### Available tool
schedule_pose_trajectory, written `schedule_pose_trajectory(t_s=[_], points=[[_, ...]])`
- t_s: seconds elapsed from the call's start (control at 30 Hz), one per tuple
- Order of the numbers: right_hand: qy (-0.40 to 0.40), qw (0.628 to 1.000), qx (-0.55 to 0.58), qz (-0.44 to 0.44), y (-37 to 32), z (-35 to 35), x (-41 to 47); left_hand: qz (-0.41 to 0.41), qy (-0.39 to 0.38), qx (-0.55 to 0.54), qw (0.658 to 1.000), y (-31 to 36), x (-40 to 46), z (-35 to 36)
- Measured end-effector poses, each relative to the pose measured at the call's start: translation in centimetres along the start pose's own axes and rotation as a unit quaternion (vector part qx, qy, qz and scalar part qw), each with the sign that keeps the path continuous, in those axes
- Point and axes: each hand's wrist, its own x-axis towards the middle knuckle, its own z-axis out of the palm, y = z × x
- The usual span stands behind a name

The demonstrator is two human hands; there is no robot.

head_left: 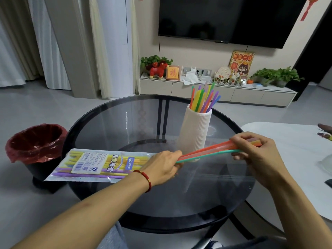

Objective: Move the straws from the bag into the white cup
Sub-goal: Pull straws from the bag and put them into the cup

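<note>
A clear straw bag point(100, 165) with a yellow label lies flat above the left part of the round glass table point(111, 126), with yellow and purple straws inside. My left hand point(164, 168) grips the bag's open right end. My right hand point(255, 151) pinches a bundle of red, orange and green straws point(206, 153) that stretches from the bag's mouth to my fingers. Just behind the bundle stands the ribbed white cup point(195, 130), upright, with several coloured straws point(204, 99) sticking out of its top.
A black bin with a red liner point(34, 142) stands on the floor left of the table. A white table point(291, 141) lies to the right with small items at its edge. Behind are a low TV cabinet point(215, 90) with plants and ornaments.
</note>
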Motion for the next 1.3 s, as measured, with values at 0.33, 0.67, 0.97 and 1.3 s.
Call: schedule_pose_trajectory(t_s=[0.33, 0.67, 0.97, 1.3], points=[[-0.022, 0.994, -0.098, -0.03, 1.1, 7.2, -1.0, 0.013, 0.019, -0.112, 0.993, 2.0, -0.4, 0.4], [-0.036, 0.929, -0.366, -0.033, 0.4, 6.2, 2.7, -0.029, 0.06, -0.054, 0.996, -0.6, -0.9, -0.5], [-0.041, 0.918, -0.371, -0.13, 2.1, 6.3, 1.5, -0.01, 0.049, -0.044, 0.998, 0.2, -0.9, 0.1], [-0.072, 0.932, -0.352, -0.054, 2.8, 5.5, 1.2, -0.013, 0.097, -0.098, 0.99, 0.2, -0.3, -0.3]])
